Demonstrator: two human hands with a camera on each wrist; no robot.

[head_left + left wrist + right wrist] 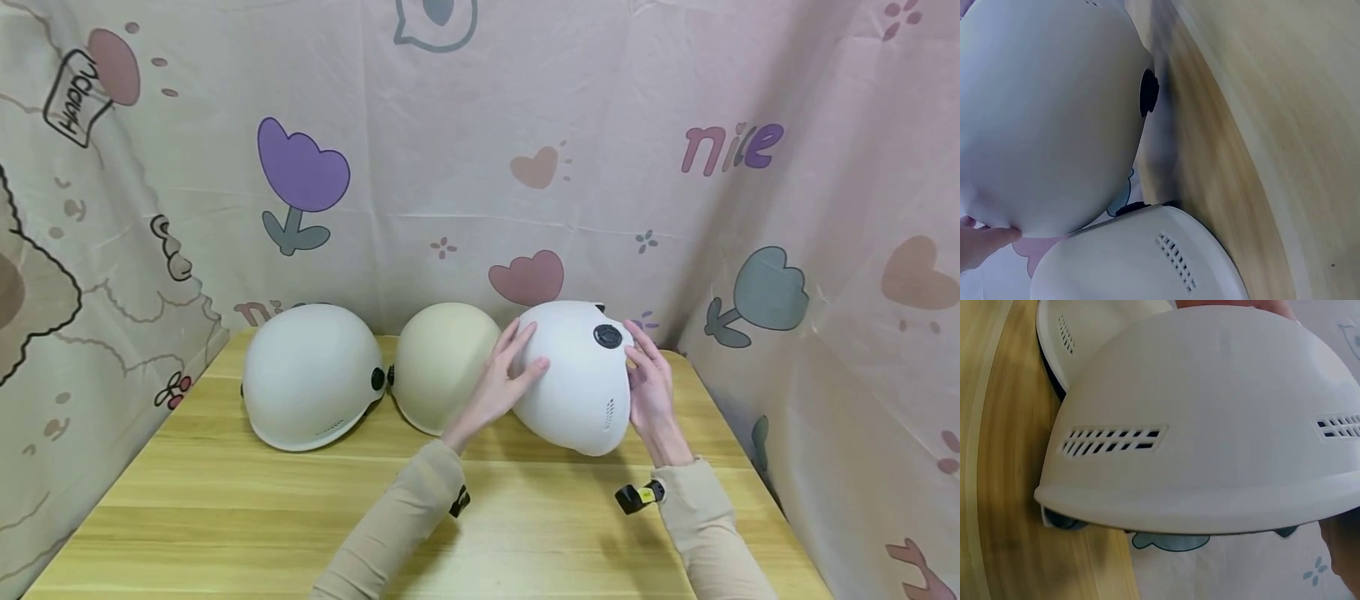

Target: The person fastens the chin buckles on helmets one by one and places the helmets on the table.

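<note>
A white helmet [573, 383] is held tilted between both hands, with a round black knob on its upper side. The left hand [501, 379] grips its rounded crown, fingers and thumb spread over the shell. At the opposite side, the right hand [651, 396] holds the rim; in the right wrist view part of that hand [1342, 550] shows under the edge. Left of the held helmet stands a cream helmet [442, 367], partly behind the left hand. Farther left, another white helmet [311, 375] rests on the table, its black knob close to the cream one.
All of this is on a wooden table [247, 517]. A printed curtain [600, 100] hangs directly behind it and along both sides. Small black wrist cameras [637, 497] sit at the cuffs.
</note>
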